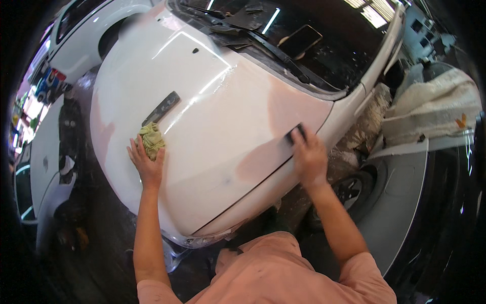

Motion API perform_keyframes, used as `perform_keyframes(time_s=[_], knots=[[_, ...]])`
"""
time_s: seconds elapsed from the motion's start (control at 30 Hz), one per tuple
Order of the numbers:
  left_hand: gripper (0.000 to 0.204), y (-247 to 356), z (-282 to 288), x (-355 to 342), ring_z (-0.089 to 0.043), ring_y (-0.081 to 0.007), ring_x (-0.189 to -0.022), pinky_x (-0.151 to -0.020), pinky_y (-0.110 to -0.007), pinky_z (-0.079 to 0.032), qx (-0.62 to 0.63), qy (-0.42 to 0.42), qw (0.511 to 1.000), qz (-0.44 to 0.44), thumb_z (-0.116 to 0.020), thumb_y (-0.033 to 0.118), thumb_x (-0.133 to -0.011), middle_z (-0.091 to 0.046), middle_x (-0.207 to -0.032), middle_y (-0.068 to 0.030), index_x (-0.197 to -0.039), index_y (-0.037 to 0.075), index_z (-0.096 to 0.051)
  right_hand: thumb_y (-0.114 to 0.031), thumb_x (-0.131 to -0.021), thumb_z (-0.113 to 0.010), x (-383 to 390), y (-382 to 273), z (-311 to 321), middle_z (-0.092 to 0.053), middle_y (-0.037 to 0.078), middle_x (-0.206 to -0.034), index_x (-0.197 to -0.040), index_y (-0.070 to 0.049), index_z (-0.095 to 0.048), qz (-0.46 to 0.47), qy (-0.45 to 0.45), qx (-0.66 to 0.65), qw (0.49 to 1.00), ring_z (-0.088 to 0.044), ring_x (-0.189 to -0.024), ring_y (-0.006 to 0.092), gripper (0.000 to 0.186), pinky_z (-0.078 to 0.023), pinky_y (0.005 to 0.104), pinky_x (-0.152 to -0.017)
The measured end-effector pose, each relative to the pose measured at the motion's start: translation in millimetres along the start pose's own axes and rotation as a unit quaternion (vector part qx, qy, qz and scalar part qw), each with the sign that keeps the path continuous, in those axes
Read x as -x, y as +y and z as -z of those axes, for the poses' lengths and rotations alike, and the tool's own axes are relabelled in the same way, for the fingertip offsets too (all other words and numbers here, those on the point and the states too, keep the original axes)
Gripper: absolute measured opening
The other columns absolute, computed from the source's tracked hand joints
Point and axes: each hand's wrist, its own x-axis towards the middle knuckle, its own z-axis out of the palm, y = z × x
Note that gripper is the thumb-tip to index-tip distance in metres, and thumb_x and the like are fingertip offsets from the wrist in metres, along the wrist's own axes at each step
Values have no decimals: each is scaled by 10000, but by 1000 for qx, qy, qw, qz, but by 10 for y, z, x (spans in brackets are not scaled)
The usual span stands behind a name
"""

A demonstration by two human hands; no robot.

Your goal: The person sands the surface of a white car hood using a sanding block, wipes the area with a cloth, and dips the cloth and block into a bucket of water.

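My left hand [149,159] rests on the white hood [202,152] at left of centre, gripping a crumpled yellow-green cloth [151,134] between thumb and index, other fingers splayed. Just beyond the cloth lies a long dark flat bar [160,109]. My right hand [309,154], blurred, holds a small black block [294,133] on the hood near its right seam, between dull pinkish patches [255,162]. Another pink patch shows along the hood's left edge.
A phone [301,41] shows on or behind the dark windshield above. A white car [81,35] is at upper left, a detached-looking panel [45,177] at left. At right are a dark grey car [390,213] and a draped pale cover [430,109].
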Motion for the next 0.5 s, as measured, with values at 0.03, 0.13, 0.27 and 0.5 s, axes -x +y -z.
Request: perform_keyframes(time_s=[0.03,0.13,0.27,0.5], knots=[[922,40,-44,-12,-142,-496,-1552,-1255,-603,-180,21,-8,1000,-4,-726,470,-944,-205,-1684,-251,-1633,76,-256,-114,-932,-599,9,-31,3,-568,213,-1482,-1339,-84,-667,-47,22,27,998,-555,-1342,378,413,-479,468,-1067],[975,85,-63,-19,-156,-520,-1539,-1250,-614,-200,54,-23,998,-14,-746,465,-928,-213,-1673,-267,-1639,68,-209,-109,-931,-598,192,-617,-359,-565,212,-1490,-1339,-88,-661,-85,66,79,991,-566,-1331,360,414,-476,476,-1052],[958,-23,-46,44,-159,-479,-1552,-1264,-579,-187,53,-31,998,-28,-727,452,-952,-220,-1674,-258,-1644,64,-188,-139,-950,-544,798,-2209,-524,-560,126,-1533,-1343,-140,-656,48,-39,-88,994,-554,-1372,264,408,-418,437,-1108],[973,-102,-6,-8,-182,-493,-1542,-1255,-590,-216,55,-11,997,-50,-746,445,-937,-239,-1663,-269,-1637,56,-193,-114,-954,-600,-28,-621,-280,-601,141,-1473,-1407,-137,-624,-111,70,84,988,-590,-1321,311,455,-457,466,-1053]])
